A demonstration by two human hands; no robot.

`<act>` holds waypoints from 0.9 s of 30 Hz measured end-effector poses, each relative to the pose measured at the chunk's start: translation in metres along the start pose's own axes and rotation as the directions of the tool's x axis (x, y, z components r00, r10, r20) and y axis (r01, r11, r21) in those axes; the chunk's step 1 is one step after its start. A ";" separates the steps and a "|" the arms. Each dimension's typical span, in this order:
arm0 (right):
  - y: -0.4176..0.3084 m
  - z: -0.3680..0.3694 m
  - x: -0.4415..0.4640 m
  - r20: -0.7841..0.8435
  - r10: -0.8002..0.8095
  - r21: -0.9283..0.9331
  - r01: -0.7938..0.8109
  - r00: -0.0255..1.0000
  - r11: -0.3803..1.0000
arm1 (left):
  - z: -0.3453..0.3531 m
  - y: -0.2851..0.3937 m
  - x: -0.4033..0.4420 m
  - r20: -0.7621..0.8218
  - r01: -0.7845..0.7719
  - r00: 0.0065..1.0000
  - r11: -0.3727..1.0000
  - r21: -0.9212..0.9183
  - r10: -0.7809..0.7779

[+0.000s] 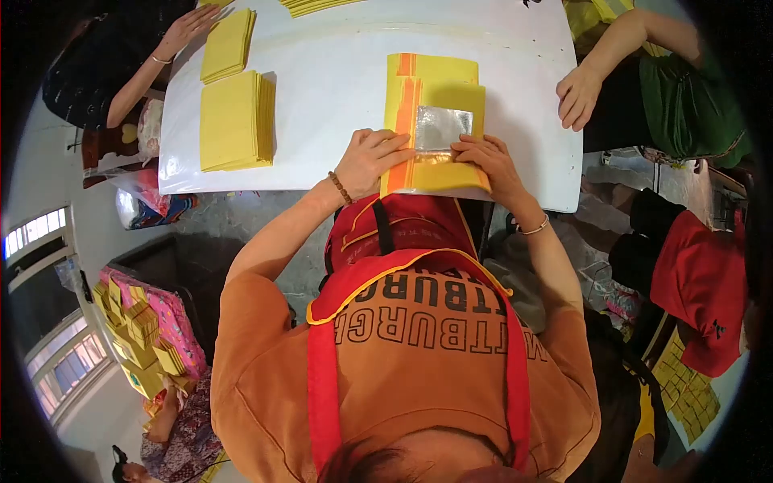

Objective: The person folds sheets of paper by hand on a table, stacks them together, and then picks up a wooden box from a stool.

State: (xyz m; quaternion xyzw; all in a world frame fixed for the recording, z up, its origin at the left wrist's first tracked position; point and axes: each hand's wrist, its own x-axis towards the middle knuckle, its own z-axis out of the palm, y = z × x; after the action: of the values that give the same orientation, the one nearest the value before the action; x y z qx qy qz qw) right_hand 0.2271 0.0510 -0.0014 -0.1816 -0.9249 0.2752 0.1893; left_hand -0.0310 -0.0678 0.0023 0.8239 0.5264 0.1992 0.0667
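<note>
Yellow paper sheets with orange strips down their left part lie at the near edge of the white table. A silver foil square rests on them, with a gold shiny band just below it. My left hand lies on the left edge of the sheets, fingers pointing right and fairly close together, nothing visibly gripped. My right hand lies on the right side, its fingertips at the foil's lower right corner, fingers bent. What is under the fingertips is hidden.
Two stacks of yellow paper, a near one and a farther one, lie on the white table at left. A co-worker's hand rests at the right edge, another's at upper left.
</note>
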 end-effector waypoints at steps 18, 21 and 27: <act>-0.018 0.015 0.030 -0.273 0.687 0.588 -0.448 0.674 0.674 | 0.006 -0.022 0.064 0.199 0.739 0.649 0.547 -0.394 -0.734; -0.008 0.017 0.031 -0.324 0.596 0.334 -0.501 0.734 0.799 | 0.008 -0.023 0.067 0.235 0.796 0.597 0.531 -0.290 -0.767; -0.005 0.029 0.035 -0.401 0.625 0.286 -0.557 0.670 0.780 | 0.016 -0.030 0.065 0.177 0.784 0.606 0.545 -0.297 -0.775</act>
State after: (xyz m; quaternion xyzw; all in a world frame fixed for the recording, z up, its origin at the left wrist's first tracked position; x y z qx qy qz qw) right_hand 0.1825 0.0497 -0.0121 -0.5196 -0.7183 0.3321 0.3222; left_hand -0.0267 0.0049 -0.0051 0.4813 0.7924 0.2274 0.2978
